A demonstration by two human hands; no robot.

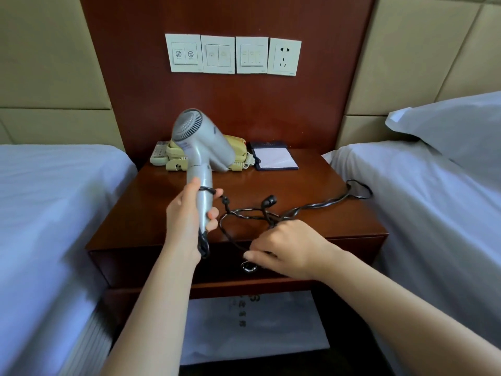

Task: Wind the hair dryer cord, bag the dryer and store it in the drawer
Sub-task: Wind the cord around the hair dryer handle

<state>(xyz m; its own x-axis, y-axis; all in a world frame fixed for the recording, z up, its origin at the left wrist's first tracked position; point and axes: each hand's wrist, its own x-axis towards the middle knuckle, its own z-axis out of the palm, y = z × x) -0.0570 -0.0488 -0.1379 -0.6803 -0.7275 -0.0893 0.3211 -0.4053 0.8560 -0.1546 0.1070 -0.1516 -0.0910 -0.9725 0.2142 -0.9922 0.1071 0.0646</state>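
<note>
One loop sits on the hair dryer (202,142) handle.
Left hand (187,215) grips it above the nightstand's (311,185) front edge; right hand (287,248) pinches the cord (306,207) (tangled toward the right edge): untangle first, wrap taut.

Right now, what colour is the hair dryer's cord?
The cord is black, shown best in the head view.

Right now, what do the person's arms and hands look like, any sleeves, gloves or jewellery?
The left hand and right hand are bare: no gloves, rings or watch visible. The left arm and right arm show no sleeves up to the picture's edge.
</note>
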